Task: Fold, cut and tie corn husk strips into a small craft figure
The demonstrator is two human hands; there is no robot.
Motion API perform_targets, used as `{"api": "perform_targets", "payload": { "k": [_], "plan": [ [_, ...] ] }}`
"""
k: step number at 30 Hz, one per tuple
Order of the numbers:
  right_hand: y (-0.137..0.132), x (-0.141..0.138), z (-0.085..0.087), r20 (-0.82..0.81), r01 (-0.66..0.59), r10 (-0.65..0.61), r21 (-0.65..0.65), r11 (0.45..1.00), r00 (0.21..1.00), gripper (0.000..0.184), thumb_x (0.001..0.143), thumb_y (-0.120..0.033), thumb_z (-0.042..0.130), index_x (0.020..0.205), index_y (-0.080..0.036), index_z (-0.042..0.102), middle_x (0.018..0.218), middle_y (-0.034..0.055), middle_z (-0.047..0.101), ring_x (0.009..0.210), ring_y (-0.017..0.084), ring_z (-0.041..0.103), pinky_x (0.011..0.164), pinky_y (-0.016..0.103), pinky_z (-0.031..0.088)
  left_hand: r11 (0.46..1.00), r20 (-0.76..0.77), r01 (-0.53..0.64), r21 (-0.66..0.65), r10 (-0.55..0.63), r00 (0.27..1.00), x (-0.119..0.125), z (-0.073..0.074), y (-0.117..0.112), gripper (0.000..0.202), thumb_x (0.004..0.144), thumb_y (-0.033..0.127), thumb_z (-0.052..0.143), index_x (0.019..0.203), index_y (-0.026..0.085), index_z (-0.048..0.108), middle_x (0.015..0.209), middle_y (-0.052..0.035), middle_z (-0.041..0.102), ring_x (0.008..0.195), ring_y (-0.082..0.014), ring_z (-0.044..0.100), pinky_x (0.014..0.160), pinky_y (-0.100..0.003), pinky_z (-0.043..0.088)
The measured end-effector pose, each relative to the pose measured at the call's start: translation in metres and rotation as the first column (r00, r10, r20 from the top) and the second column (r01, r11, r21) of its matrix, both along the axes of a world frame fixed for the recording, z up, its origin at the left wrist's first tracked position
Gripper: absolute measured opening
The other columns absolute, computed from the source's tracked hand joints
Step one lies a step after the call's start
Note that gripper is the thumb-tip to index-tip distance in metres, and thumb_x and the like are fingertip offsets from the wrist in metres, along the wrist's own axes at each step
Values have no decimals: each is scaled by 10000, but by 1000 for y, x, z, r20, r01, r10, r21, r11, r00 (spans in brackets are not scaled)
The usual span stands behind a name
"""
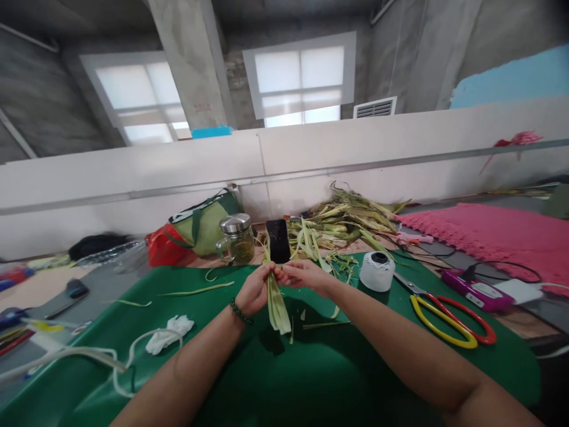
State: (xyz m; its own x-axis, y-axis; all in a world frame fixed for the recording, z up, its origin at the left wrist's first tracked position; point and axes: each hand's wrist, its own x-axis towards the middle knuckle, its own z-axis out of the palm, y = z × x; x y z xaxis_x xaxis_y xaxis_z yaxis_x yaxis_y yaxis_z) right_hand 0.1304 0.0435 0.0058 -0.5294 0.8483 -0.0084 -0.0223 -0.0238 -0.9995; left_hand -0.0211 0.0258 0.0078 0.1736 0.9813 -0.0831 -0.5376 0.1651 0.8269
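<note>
A bundle of pale green corn husk strips [278, 311] hangs down in front of me above the green mat [320, 367]. My left hand [254, 292], with a dark beaded bracelet at the wrist, is closed around its upper part. The fingertips of my right hand [307, 275] pinch at the top of the same bundle, touching the left fingertips. What lies right between the fingertips is too small to make out. Just behind the hands stands a dark phone [279, 240]. To the right are a spool of white thread [377, 274] and large scissors [440, 311] with red and yellow handles.
A heap of husks [351, 213] lies at the back, with green scraps [341, 267] before it. A lidded glass jar [242, 243] and green bag [200, 219] stand back left. Left are crumpled tissue [169, 334] and a white cable [116, 362]. A purple device [478, 292] sits right.
</note>
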Motion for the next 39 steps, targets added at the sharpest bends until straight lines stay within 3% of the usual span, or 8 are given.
{"api": "perform_targets", "payload": {
  "k": [4,9,14,18,22,26,36,39],
  "plan": [
    [-14,-9,-7,77,-135,143,-105,985,987,490,709,-603,627,789,-120,641,738,54,660,632,109,606,628,240,459,992,173,-124,28,117,978,-8,7,4,273,879,118,412,626,142,510,567,-6,527,535,-96,527,594,-221,485],
    [-21,-9,-6,179,-259,280,-132,957,943,515,702,-623,610,751,-112,645,733,70,673,612,129,634,560,224,448,980,216,-192,61,175,961,-15,11,5,284,894,128,396,634,149,508,564,1,522,550,-93,537,657,-237,510],
    [-21,-5,-4,152,-398,411,-110,911,899,471,519,-396,813,849,-133,603,804,31,674,698,138,645,589,210,458,965,228,-259,42,243,943,-17,12,9,301,901,127,379,620,157,484,545,9,500,524,-90,515,644,-237,510],
    [-22,-11,-10,137,-316,308,36,948,941,479,484,-244,821,852,-147,529,751,-11,644,698,128,602,618,221,446,963,241,-268,11,257,936,-16,13,10,294,903,117,368,636,156,485,551,7,499,522,-92,510,594,-220,488],
    [-25,-13,-8,199,-271,234,183,945,952,347,583,-235,756,827,-145,527,635,-54,555,560,78,478,493,181,317,965,257,-263,-17,259,931,-15,15,8,308,921,140,337,657,154,495,557,4,499,525,-95,507,582,-224,477],
    [-24,-11,-6,213,-249,201,233,940,956,312,615,-248,728,843,-138,547,524,-102,382,474,45,308,441,179,200,966,266,-257,-16,252,931,-18,17,8,293,926,157,344,684,151,507,546,16,477,510,-92,492,603,-234,478],
    [-26,-16,-13,187,-110,59,273,956,981,598,612,-240,743,1151,-135,505,682,-28,579,637,133,539,559,222,393,963,317,-270,-3,257,913,-20,16,6,278,926,166,368,678,155,492,540,22,470,503,-95,488,627,-250,472],
    [-26,-14,-11,173,-220,182,232,947,968,618,575,-244,772,1126,-142,511,769,2,610,746,176,596,641,265,467,963,311,-271,-1,258,915,-22,16,7,287,931,169,349,691,151,507,546,22,470,508,-94,485,624,-252,471]
  ]
}}
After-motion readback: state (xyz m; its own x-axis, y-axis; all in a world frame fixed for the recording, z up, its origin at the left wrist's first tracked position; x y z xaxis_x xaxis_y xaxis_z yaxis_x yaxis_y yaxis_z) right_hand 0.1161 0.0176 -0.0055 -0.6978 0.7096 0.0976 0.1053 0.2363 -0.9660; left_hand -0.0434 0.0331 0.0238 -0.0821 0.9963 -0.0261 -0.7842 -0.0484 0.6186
